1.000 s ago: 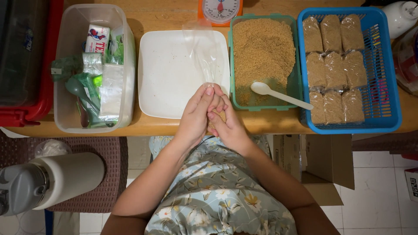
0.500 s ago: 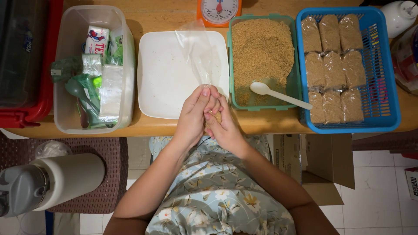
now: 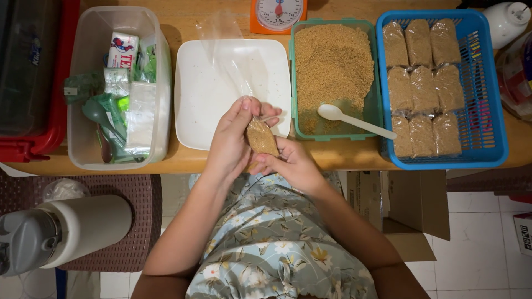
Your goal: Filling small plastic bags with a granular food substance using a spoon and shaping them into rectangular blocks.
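A: Only one view here, the head camera, and it looked almost straight down from above the person's lap.

B: Faced forward over the wooden tabletop, whose near edge crossed mid-frame?

A: Right. It sat close, so the left hand and right hand filled the centre, floor tiles below. No second view shared anything.

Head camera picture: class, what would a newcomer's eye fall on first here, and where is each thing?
At the centre, the left hand and right hand hold a small clear bag of brown grains over the table edge. Behind them lies a green tray of loose grains with a white spoon. On the right, a blue basket holds filled bags.
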